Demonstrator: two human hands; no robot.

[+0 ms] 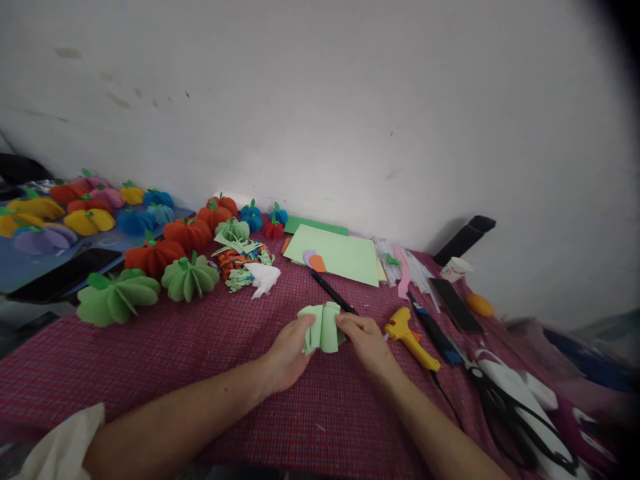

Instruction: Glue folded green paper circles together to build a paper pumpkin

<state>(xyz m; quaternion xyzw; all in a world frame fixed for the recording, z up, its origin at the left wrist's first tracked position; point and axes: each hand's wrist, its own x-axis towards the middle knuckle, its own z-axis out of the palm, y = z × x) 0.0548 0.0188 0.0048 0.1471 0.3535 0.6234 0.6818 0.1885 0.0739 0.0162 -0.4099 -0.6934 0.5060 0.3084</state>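
Observation:
Between my two hands is a stack of light green folded paper pieces (pixel 329 330), held just above the checked tablecloth (pixel 240 373). My left hand (pixel 290 353) is closed on its left side, thumb on top. On the other side, my right hand (pixel 367 340) pinches the right edge with thumb and fingertips. A black pen (pixel 333 292) lies just behind the paper. To the right of my right hand rests a yellow glue gun (pixel 411 339). Finished light green paper pumpkins (pixel 190 277) sit off to the left.
Many coloured paper pumpkins (pixel 187 233) fill the back left. Paper scraps (pixel 240 263), a white tissue (pixel 263 277) and green paper sheets (pixel 345 253) lie along the back. A utility knife (pixel 435 330), a phone (pixel 455 303), a paper cup (pixel 456 268) and scissors (pixel 520 413) are at right.

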